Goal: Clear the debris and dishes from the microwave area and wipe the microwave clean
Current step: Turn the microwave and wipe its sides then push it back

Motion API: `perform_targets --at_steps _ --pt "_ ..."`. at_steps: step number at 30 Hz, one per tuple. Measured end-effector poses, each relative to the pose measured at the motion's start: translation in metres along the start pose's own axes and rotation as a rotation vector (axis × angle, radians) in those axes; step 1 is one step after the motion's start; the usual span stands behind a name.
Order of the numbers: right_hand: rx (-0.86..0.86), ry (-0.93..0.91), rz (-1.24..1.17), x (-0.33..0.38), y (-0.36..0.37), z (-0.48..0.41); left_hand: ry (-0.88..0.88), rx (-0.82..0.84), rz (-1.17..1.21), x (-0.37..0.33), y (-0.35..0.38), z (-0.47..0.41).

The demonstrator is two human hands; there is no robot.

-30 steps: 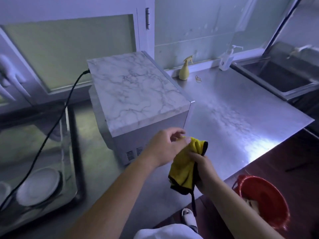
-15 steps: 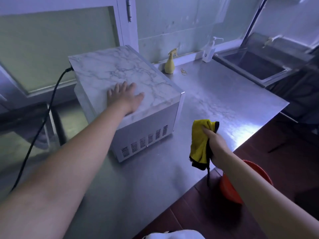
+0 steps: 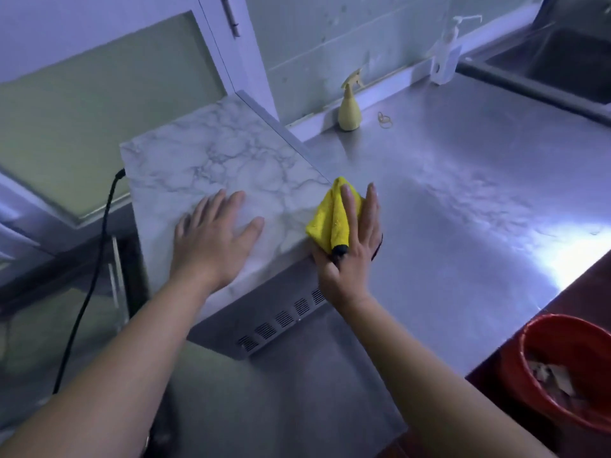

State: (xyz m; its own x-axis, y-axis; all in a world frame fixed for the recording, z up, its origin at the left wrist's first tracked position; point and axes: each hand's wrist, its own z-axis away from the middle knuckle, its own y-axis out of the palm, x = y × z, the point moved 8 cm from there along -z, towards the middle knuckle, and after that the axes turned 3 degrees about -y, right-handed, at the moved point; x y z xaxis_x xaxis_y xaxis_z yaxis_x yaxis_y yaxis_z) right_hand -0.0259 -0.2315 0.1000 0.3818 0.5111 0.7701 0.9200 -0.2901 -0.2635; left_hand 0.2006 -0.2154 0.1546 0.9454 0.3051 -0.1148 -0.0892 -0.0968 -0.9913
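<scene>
Since the earlier frame the yellow cloth (image 3: 325, 219) has been lowered onto the microwave (image 3: 215, 166) corner, pressed under the straight-fingered right hand (image 3: 347, 269). Left of it the left hand (image 3: 215, 239) is laid flat, empty; if that brace is lifted, the microwave could be slid by wiping.

We see the microwave (image 3: 231, 166) topped in a smooth marble-patterned skin with a soft sheen, its side plain grey sheet metal, matt. The cloth (image 3: 327, 219) looks like fluffy yellow microfibre with a black trim. The surface (image 3: 463, 193) is brushed steel, glaring where light hits it. The bucket (image 3: 575, 342) is glossy red plastic, the spray bottle (image 3: 349, 110) pale matt plastic.
</scene>
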Motion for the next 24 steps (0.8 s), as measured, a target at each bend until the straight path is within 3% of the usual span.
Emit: perform_targets --at_steps 4,8,10,13,17,20,24 --pt "-0.292 0.082 -0.145 -0.026 0.013 0.019 -0.005 -0.025 0.047 0.001 -0.001 0.001" --pt "-0.439 0.440 -0.495 -0.082 0.035 0.046 0.000 -0.038 0.066 0.000 -0.003 0.002" --pt "-0.436 0.713 -0.603 -0.116 0.046 0.066 0.001 -0.038 0.072 -0.001 -0.003 0.002" --pt "-0.218 1.005 -0.585 -0.140 0.061 0.092 -0.005 -0.038 0.081 -0.001 -0.004 0.002" --pt "-0.277 1.233 -0.754 -0.170 0.047 0.099 -0.014 -0.036 0.098 -0.001 -0.007 0.002" --pt "-0.226 1.248 -0.726 -0.176 0.017 0.086 -0.022 -0.026 0.110 -0.002 -0.009 0.003" --pt "-0.374 0.920 -0.505 -0.138 -0.054 0.060 -0.036 -0.018 0.109 -0.003 -0.009 0.004"
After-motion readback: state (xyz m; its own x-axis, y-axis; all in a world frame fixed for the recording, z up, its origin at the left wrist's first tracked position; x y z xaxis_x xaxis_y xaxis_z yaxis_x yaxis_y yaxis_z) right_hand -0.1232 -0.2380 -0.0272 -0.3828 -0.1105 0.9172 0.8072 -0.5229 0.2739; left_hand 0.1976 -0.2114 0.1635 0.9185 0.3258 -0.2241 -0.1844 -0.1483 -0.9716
